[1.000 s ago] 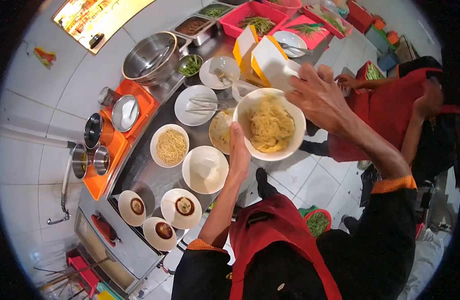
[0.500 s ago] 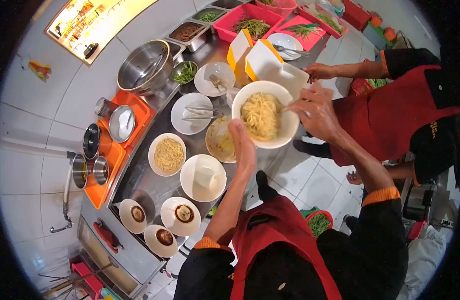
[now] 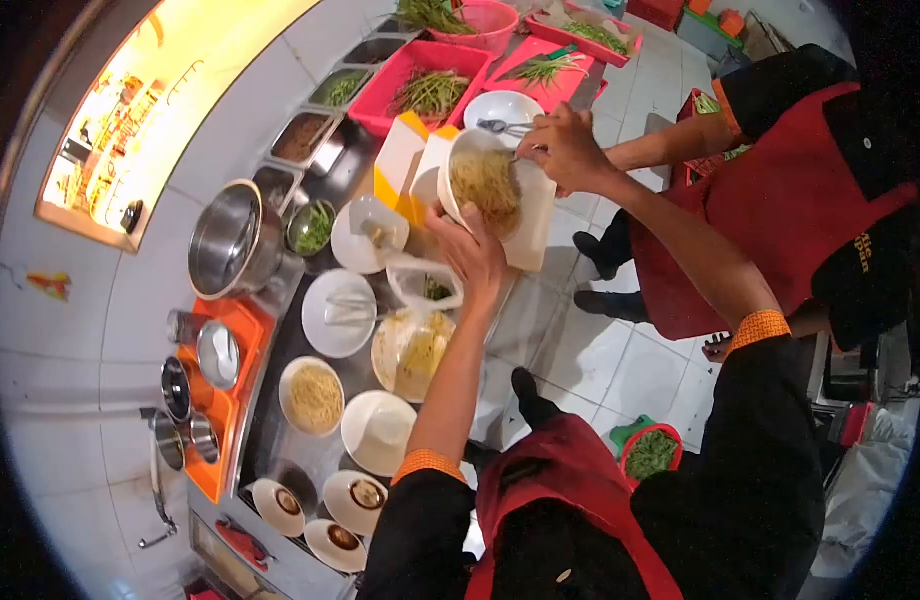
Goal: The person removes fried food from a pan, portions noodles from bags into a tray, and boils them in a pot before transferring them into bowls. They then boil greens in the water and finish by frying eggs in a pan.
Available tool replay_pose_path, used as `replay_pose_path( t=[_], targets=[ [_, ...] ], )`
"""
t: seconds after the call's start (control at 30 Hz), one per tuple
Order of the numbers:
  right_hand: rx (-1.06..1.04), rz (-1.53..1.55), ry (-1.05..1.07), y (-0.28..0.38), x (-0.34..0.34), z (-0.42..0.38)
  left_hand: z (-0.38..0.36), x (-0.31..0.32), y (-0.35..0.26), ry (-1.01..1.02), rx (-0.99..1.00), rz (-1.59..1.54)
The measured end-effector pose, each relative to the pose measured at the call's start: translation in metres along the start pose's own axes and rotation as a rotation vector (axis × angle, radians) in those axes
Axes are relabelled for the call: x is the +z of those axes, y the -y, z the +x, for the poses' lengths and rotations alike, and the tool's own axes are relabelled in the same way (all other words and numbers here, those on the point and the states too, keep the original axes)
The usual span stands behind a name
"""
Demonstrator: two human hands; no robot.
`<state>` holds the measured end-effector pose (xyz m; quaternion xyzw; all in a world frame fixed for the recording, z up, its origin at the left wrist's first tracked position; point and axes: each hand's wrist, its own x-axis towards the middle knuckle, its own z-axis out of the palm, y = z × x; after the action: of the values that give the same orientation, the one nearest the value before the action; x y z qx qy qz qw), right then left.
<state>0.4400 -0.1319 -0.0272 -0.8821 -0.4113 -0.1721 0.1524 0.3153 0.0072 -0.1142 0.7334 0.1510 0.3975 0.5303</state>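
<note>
My left hand [image 3: 470,255] grips a white bowl [image 3: 452,205] of noodles [image 3: 488,190] from its near side, and the bowl is tilted away toward the right. My right hand [image 3: 570,150] is closed on the handle of a metal utensil [image 3: 523,152], whose head is hidden at the noodles. Under and behind the bowl stands an open yellow-and-white carton [image 3: 398,165], its pale flap [image 3: 533,225] showing on the right. A co-worker's forearm [image 3: 670,148] reaches in beside the carton; the hand is mostly hidden behind mine.
A white bowl of noodles [image 3: 315,396], an empty-looking bowl [image 3: 380,432] and three bowls with dark sauce [image 3: 355,503] stand on the steel counter. Tongs rest in another bowl [image 3: 337,315]. Pink bins [image 3: 380,112] of greens are at the back. A co-worker in a red apron [image 3: 740,220] stands right.
The bowl has moved away from me over the carton and tipped further. My right hand has moved forward with the utensil. The view has shifted, and a translucent bag shows near my left wrist.
</note>
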Motion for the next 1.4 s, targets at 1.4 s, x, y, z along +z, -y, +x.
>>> replay_pose_path(
  t=[1.4],
  targets=[
    [0.161,-0.067,0.076,-0.021,0.024,-0.040,0.041,0.006,-0.003,-0.012,0.086,0.091]
  ],
)
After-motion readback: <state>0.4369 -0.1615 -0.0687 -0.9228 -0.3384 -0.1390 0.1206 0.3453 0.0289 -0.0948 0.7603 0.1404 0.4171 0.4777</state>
